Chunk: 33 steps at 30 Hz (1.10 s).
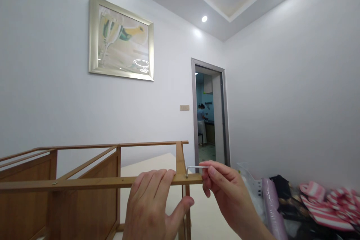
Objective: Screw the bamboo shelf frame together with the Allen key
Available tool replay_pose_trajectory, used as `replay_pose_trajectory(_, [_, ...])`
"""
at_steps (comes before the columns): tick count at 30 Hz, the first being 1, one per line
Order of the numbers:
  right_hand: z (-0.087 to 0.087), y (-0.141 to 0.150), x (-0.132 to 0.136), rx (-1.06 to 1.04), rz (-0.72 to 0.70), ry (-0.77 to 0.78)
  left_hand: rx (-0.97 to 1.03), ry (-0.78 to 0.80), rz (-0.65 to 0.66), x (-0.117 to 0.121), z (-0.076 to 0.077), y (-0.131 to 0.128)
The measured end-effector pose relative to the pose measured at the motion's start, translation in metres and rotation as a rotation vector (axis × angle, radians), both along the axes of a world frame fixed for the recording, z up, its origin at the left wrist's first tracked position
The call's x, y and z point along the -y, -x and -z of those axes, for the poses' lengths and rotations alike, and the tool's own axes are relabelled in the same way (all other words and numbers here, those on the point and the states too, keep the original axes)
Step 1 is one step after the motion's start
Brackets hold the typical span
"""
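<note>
A wooden rack frame (92, 183) lies across the lower left, with slats and brown panels between its long rails. My left hand (156, 198) grips the front rail near its right end, fingers over the top and thumb below. Between the thumb and fingers of my right hand (225, 187) is the long arm of a silver Allen key (197, 167). Its short arm points down into a bolt (186, 176) in the rail, just right of my left fingertips. Another bolt head (54, 183) shows farther left on the same rail.
Behind the frame is a pale tabletop (149, 161). On the right lie a lilac roll (271, 206), dark bags and red-and-white striped cloth (323, 206). A doorway (208, 120) opens at the back, with a person beyond it. A framed picture (94, 37) hangs on the wall.
</note>
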State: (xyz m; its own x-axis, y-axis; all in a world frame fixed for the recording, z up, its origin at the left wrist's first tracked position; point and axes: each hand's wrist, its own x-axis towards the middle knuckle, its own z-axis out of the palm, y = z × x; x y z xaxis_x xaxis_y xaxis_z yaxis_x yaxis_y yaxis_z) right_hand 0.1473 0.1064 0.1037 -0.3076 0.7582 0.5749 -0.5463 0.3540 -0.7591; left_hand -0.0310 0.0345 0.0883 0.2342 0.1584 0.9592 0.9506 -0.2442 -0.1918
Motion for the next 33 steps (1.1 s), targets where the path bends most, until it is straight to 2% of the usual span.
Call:
replay_pose_trajectory(8, [0.011, -0.015, 0.005, 0.126, 0.213, -0.383, 0.036, -0.018, 0.023, 0.001, -0.001, -0.004])
replay_pose_trajectory(15, [-0.01, -0.016, 0.02, 0.238, 0.35, -0.65, -0.015, -0.003, -0.016, 0.001, 0.001, 0.002])
replay_pose_trajectory(20, [-0.02, -0.014, 0.028, 0.292, 0.348, -0.717, -0.029, 0.018, -0.052, 0.0, 0.003, 0.003])
replay_pose_trajectory(33, [-0.02, -0.016, 0.022, 0.304, 0.312, -0.741, -0.031, 0.016, -0.059, -0.001, 0.002, 0.004])
